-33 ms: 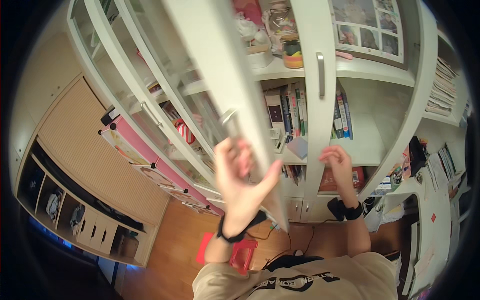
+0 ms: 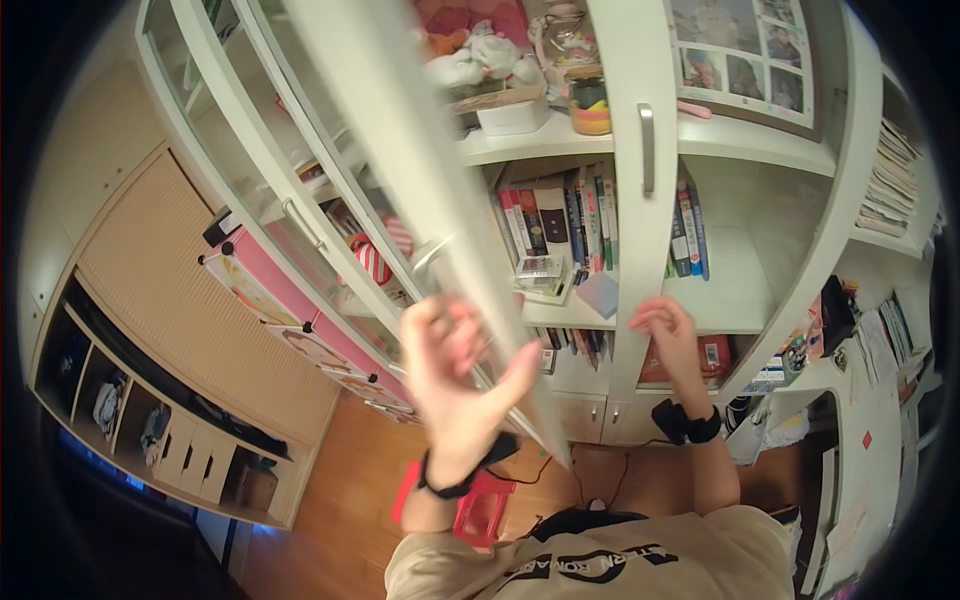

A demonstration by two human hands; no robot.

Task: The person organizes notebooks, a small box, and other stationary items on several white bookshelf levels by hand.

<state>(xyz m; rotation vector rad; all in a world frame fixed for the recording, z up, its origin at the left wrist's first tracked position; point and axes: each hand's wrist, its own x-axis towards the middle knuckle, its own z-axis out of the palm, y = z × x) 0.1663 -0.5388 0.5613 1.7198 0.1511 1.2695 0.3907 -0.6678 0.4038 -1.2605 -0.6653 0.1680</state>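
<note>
White shelves fill the wall in front of me, and the wood floor (image 2: 350,500) shows far below. My left hand (image 2: 455,365) is up close to the edge of the open cupboard door (image 2: 420,180), a tall white door that swings out toward me. That hand looks blurry, with the fingers curled and the thumb sticking out to the right beside the door edge, so I cannot tell if my left grip is holding the door or just near it. A small metal handle (image 2: 430,255) sits on the door just above that hand. My right hand (image 2: 670,335) is at the front of the lower shelf (image 2: 735,300), with the fingers bent down and nothing in them that I can see. Books (image 2: 560,220) stand in a row on the shelf behind the door, between my two hands. A jar (image 2: 590,105) with coloured bands stands on the shelf above, next to soft toys (image 2: 475,60). A second white door (image 2: 645,150) with a long handle stays shut on the right. Pink boxes (image 2: 290,300) lean on the left side, and a red stool (image 2: 480,510) is on the floor under my left arm.
</note>
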